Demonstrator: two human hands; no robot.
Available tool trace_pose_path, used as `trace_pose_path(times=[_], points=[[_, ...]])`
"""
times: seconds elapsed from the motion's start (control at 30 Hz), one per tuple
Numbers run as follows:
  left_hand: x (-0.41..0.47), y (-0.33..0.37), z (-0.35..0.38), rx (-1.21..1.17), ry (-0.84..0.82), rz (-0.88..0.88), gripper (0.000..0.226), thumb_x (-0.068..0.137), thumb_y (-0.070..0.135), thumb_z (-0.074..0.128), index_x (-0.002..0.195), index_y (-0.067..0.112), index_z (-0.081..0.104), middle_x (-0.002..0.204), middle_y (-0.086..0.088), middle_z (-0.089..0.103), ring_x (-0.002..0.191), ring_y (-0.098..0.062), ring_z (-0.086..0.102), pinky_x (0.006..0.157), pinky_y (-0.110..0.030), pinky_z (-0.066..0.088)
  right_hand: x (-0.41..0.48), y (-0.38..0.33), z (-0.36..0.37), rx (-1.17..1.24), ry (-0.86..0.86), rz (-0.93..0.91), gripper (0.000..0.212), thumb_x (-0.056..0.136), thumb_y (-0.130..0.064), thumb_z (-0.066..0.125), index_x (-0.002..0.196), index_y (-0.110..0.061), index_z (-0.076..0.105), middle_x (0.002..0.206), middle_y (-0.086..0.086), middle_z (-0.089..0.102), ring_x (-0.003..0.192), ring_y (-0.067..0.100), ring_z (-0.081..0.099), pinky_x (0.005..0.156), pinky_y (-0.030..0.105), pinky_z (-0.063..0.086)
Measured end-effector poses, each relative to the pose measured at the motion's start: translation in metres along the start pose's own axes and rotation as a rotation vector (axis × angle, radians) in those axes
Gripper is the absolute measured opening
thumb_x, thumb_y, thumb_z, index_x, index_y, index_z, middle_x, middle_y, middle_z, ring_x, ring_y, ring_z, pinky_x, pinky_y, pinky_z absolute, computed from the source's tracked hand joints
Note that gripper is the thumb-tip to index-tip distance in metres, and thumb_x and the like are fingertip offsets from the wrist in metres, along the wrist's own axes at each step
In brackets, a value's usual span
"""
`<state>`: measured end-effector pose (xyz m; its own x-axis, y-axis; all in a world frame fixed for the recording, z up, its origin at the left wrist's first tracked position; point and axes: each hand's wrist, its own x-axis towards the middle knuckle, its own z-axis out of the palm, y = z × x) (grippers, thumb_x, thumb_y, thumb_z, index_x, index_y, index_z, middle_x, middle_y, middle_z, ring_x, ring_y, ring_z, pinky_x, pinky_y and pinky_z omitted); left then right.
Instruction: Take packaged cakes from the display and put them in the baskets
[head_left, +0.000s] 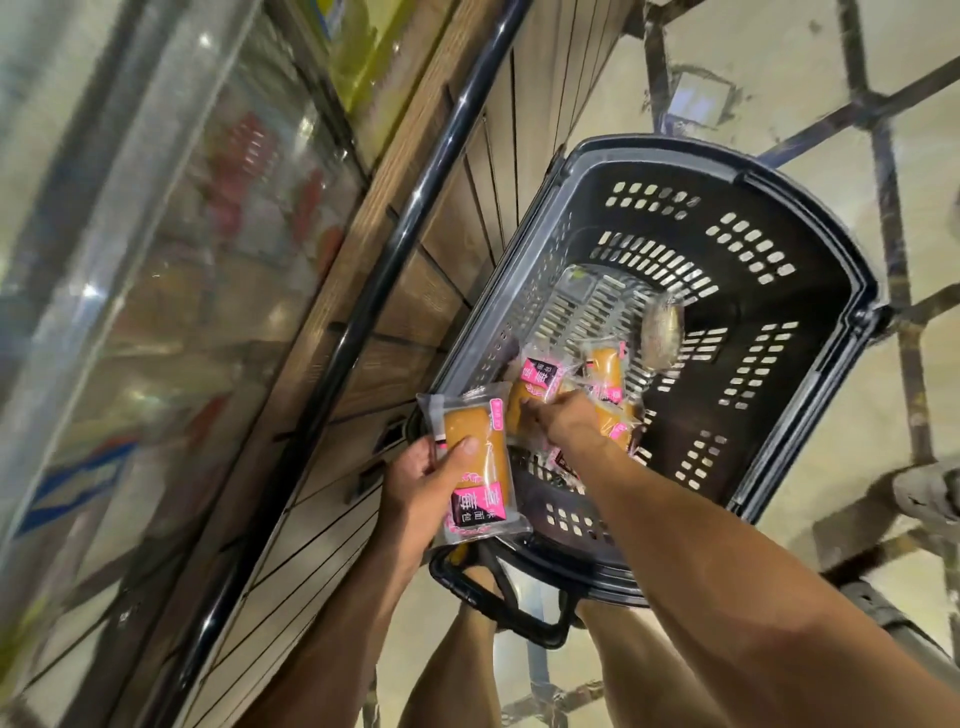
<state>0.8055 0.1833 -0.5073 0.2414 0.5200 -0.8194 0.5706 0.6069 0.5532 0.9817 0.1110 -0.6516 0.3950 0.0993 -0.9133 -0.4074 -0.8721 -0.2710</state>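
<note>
The left hand (421, 483) pinches 1 wrapped cake (480, 467), thumb across its front, just outside the near-left rim of the basket (857, 291), at lower centre of the frame. The right hand (566, 421) is down inside the basket, fingers lying on the cakes (605, 374) heaped in its near corner. Whether it grips 1 of them or only rests there, I cannot tell.

The step in hand looks like dropping packs in. To do it well, I would draw the right hand clear first. Then carry the held cake over the rim and let it go low, toward the upper right, where more of the slotted bottom shows.

Room is tight on the left: the black rail (389, 260) and the wood-panelled display (363, 322) run close beside the basket. The folded handle (498, 608) lies at the near end, below the left wrist. To the right of the basket there is open floor.
</note>
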Motion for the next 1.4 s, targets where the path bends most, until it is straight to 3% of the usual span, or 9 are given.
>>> trace_pose_path(times=[0.17,0.33,0.5,0.67,0.8,0.93,1.13,1.3,1.4], points=[[-0.020,0.003,0.002,-0.041,0.002,-0.038,0.037,0.085,0.036,0.081,0.114,0.015,0.071,0.099,-0.009,0.080,0.092,-0.029,0.078,0.088,-0.048,0.061,-0.048,0.017,-0.033,0.074,0.032,-0.033,0.035,0.084,-0.031,0.083,0.096,-0.013,0.056,0.068,0.002,0.059,0.064,0.017,0.057,0.076,0.037,0.053],[-0.077,0.034,0.003,0.013,-0.033,0.002,0.021,0.090,0.028,0.080,0.107,0.016,0.073,0.095,-0.005,0.081,0.092,-0.030,0.077,0.087,-0.048,0.062,-0.128,0.032,-0.086,0.202,-0.044,-0.052,0.047,0.067,-0.039,0.092,0.098,-0.013,0.068,0.096,0.003,0.077,0.088,0.018,0.071,0.095,0.044,0.057],[-0.159,0.079,-0.004,0.062,-0.130,0.045,0.022,0.090,0.027,0.080,0.108,0.017,0.073,0.099,-0.006,0.080,0.088,-0.024,0.078,0.082,-0.043,0.063,-0.268,0.020,-0.143,0.266,-0.029,-0.126,0.014,0.084,-0.012,0.082,0.077,-0.012,0.070,0.070,-0.002,0.071,0.060,0.010,0.066,0.057,0.025,0.053],[-0.241,0.118,-0.021,0.135,-0.224,0.155,0.022,0.092,0.025,0.078,0.109,0.013,0.072,0.090,-0.001,0.079,0.078,-0.017,0.075,0.064,-0.022,0.057,-0.385,0.027,-0.182,0.287,0.046,-0.270,0.035,0.071,-0.031,0.083,0.080,-0.004,0.064,0.070,0.001,0.066,0.070,0.019,0.061,0.068,0.037,0.047],[-0.293,0.138,-0.040,0.162,-0.276,0.265,0.013,0.094,0.020,0.075,0.103,0.013,0.068,0.080,0.003,0.076,0.077,-0.009,0.072,0.061,-0.014,0.052,-0.462,0.032,-0.194,0.390,0.020,-0.408,0.026,0.082,-0.027,0.084,0.099,-0.015,0.069,0.096,0.000,0.077,0.085,0.016,0.072,0.071,0.028,0.053],[-0.340,0.144,-0.064,0.111,-0.307,0.347,0.019,0.095,0.018,0.073,0.113,0.018,0.069,0.090,0.004,0.080,0.082,-0.008,0.076,0.067,-0.016,0.056,-0.514,0.039,-0.194,0.417,-0.089,-0.503,0.053,0.079,-0.035,0.084,0.122,-0.012,0.066,0.117,0.006,0.075,0.109,0.027,0.072,0.090,0.041,0.054],[-0.405,0.116,-0.105,-0.060,-0.235,0.398,0.025,0.097,0.023,0.070,0.122,0.024,0.066,0.106,0.002,0.079,0.095,-0.012,0.076,0.071,-0.019,0.058,-0.557,0.051,-0.181,0.333,-0.188,-0.604,0.039,0.084,-0.029,0.081,0.118,-0.016,0.066,0.113,0.003,0.076,0.104,0.026,0.073,0.093,0.047,0.053],[-0.430,0.058,-0.146,-0.208,0.006,0.453,0.079,0.061,0.073,0.087,0.123,0.029,0.068,0.114,-0.002,0.077,0.105,-0.027,0.074,0.098,-0.057,0.056,-0.591,0.062,-0.156,0.217,-0.331,-0.682,0.044,0.083,-0.021,0.084,0.121,-0.008,0.067,0.115,0.010,0.076,0.109,0.032,0.071,0.103,0.050,0.052],[-0.436,0.016,-0.173,-0.247,0.112,0.488,0.086,0.058,0.087,0.075,0.120,0.029,0.067,0.112,-0.007,0.075,0.108,-0.034,0.071,0.095,-0.059,0.056,-0.614,0.061,-0.135,0.098,-0.405,-0.730,0.048,0.081,-0.025,0.085,0.120,-0.005,0.066,0.114,0.012,0.076,0.109,0.033,0.071,0.104,0.051,0.051]])
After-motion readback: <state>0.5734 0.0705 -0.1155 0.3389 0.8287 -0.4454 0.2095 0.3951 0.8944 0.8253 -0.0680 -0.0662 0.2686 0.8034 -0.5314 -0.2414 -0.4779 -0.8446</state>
